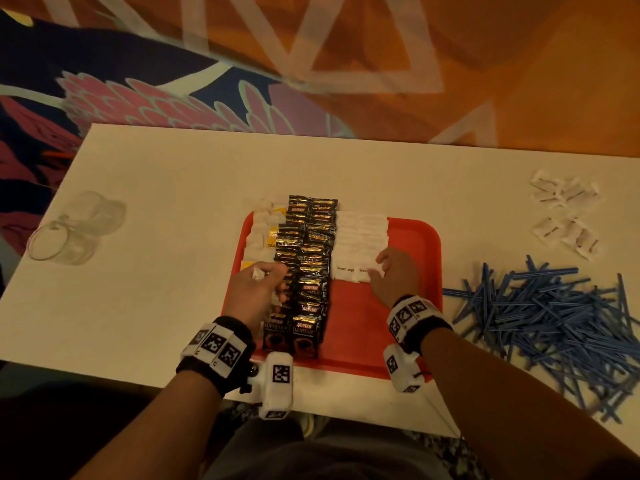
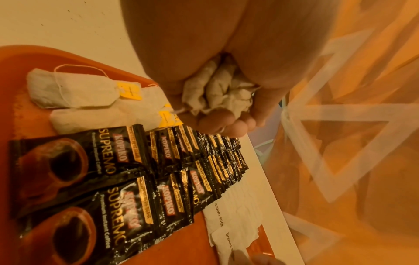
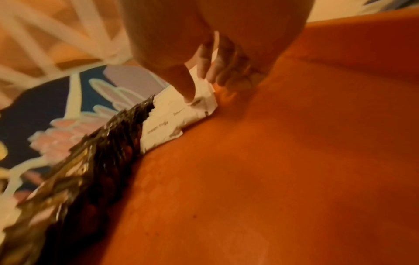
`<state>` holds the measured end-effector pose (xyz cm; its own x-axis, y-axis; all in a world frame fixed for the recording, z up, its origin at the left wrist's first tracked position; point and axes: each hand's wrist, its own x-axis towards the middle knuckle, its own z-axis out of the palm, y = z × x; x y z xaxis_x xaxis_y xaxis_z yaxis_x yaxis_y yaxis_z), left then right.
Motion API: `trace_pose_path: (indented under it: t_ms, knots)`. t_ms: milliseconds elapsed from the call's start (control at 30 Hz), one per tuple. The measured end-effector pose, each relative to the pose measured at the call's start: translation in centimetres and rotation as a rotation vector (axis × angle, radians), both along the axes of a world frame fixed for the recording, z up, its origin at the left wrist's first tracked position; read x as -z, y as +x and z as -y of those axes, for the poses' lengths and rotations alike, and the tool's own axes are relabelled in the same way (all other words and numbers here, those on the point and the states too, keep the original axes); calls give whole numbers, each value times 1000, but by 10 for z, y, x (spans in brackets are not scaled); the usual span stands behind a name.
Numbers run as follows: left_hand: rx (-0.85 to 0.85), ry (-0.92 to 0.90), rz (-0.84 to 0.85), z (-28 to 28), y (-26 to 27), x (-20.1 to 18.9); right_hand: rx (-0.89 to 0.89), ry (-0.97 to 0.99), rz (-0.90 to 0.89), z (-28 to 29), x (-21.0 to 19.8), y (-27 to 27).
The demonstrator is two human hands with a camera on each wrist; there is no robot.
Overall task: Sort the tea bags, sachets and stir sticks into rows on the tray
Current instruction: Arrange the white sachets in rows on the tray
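Note:
A red tray (image 1: 381, 323) holds a row of tea bags (image 1: 258, 237) at its left, two columns of black coffee sachets (image 1: 308, 271) in the middle and white brown-sugar sachets (image 1: 360, 233) to their right. My left hand (image 1: 256, 289) hovers over the tray's left side and grips a crumpled bunch of tea bags (image 2: 217, 89). My right hand (image 1: 391, 275) rests at the near end of the sugar row, thumb and fingers pinching a sugar sachet (image 3: 199, 107). Blue stir sticks (image 1: 554, 317) lie heaped on the table to the right of the tray.
Loose white sachets (image 1: 564, 213) lie at the table's far right. Clear glass jars (image 1: 69, 230) lie on their sides at the left. The tray's right part (image 3: 294, 161) is bare red. The white table's near edge runs just under the tray.

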<state>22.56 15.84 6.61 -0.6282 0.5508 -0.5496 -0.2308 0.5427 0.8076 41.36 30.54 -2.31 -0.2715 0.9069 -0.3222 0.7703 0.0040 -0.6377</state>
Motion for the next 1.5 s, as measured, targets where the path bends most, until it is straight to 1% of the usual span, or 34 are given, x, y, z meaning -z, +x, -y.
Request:
trace_pose_path:
  t_ms: [67,167,300,400,567,633,700,767,833,967,1033,1100,1133,1200,1267,1300,1400,1467,1500]
  knots:
    - [-1,1,-3,0,1,-1,-118,54,-7,2,2,-6]
    - [-6,-4,-1,3,-1,-2,-223,55,59,4,7,-11]
    - [0,-19,-1,6,-3,-2,-272,52,139,2,8,-11]
    - [4,-20,37,6,-2,0,-261,18,132,2,1,-9]
    - [32,25,208,-3,5,1,-144,-8,38,6,-16,1]
    - [83,33,245,-10,13,-4,-123,-5,-13,7,-27,5]
    - [148,54,279,-19,22,-10,-94,-31,-110,9,-41,7]
    - [179,70,343,-28,31,-17,-66,-98,-243,12,-58,8]
    - [199,78,431,-37,40,-24,-93,-134,-351,14,-77,9]
    - [311,63,578,-51,57,-35,-193,-184,-481,13,-114,10]
    - [387,52,650,-58,66,-40,-277,-210,-493,10,-130,13]
    - [434,71,706,-63,73,-43,-358,-192,-441,7,-140,16]
    - [447,84,734,-65,76,-46,-367,-182,-430,5,-142,18]
    - [449,125,799,-68,80,-52,-293,-175,-453,2,-143,23]
    - [444,164,839,-70,81,-55,-150,-186,-510,-1,-142,28]
    - [442,170,829,-70,81,-56,-75,-193,-543,-2,-143,31]
    - [421,149,708,-71,82,-52,100,-220,-648,-4,-146,35]
    - [410,160,573,-71,84,-48,184,-233,-708,-5,-150,36]
    - [399,193,500,-71,85,-47,217,-238,-727,-6,-150,36]
